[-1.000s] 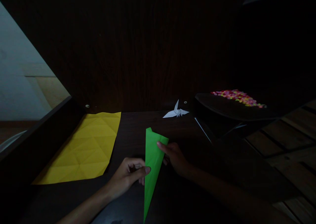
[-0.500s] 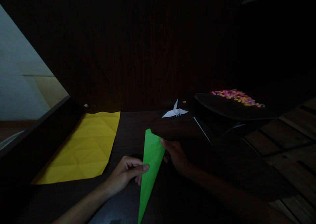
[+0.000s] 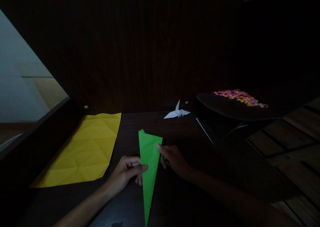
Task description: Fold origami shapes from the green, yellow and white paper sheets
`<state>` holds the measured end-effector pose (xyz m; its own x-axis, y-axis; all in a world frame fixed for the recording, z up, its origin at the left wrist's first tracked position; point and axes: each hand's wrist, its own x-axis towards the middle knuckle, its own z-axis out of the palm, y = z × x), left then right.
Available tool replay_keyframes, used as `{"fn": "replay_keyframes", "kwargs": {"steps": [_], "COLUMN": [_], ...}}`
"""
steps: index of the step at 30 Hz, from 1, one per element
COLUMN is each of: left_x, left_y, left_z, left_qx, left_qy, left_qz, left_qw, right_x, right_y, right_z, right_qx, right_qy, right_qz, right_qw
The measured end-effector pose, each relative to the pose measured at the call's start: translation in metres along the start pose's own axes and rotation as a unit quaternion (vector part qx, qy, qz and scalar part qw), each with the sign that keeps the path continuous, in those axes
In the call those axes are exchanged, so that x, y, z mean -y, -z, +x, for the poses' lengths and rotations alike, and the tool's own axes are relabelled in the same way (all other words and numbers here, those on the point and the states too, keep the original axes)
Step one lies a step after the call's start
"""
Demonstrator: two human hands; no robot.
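Note:
Between my hands is a green sheet of paper [image 3: 149, 160], folded into a long narrow wedge with its point toward me and a small tab at the top left. My left hand [image 3: 131, 170] pinches its left edge, thumb on top and fingers behind. My right hand [image 3: 173, 158] grips the upper right edge, also with the thumb in front; its other fingers are partly hidden. Left of my hands lies a creased yellow sheet of paper [image 3: 85, 150]. Beyond the green paper, a white folded paper crane [image 3: 177, 113] rests near the back panel.
A dark wooden back panel [image 3: 140, 53] rises behind the tabletop, and a raised edge [image 3: 37, 130] borders the left side. At the right, a dark curved surface [image 3: 225, 110] bears a heap of small colourful pieces [image 3: 241, 97]. Slatted wood [image 3: 290, 137] shows at lower right.
The green paper has turned, its top swinging left and its lower point shifting right. My right hand has moved slightly left with it; my left hand has shifted a little too.

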<state>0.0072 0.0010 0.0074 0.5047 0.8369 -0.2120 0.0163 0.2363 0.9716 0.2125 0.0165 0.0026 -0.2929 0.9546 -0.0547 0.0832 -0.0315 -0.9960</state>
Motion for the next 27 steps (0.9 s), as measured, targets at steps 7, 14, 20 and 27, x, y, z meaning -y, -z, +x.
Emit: {"fn": "replay_keyframes", "kwargs": {"steps": [7, 14, 20, 27], "left_x": [-0.005, -0.005, -0.004, -0.003], "left_y": [-0.001, -0.002, -0.001, -0.002], "left_z": [0.001, -0.001, -0.002, -0.002], "left_qx": [-0.005, 0.042, 0.052, 0.036], "left_qy": [-0.018, -0.009, -0.004, -0.008], "left_qz": [-0.01, 0.007, 0.006, 0.019], "left_qw": [1.0, 0.999, 0.999, 0.999], "right_x": [0.002, 0.008, 0.009, 0.005], "right_y": [0.0, 0.009, 0.014, 0.012], "right_z": [-0.004, 0.001, 0.005, 0.006], "right_qx": [0.023, -0.043, -0.071, -0.051], "right_qy": [0.044, 0.034, 0.026, 0.017], "right_qz": [-0.012, 0.028, 0.075, 0.08], "right_qw": [0.999, 0.998, 0.994, 0.995]}}
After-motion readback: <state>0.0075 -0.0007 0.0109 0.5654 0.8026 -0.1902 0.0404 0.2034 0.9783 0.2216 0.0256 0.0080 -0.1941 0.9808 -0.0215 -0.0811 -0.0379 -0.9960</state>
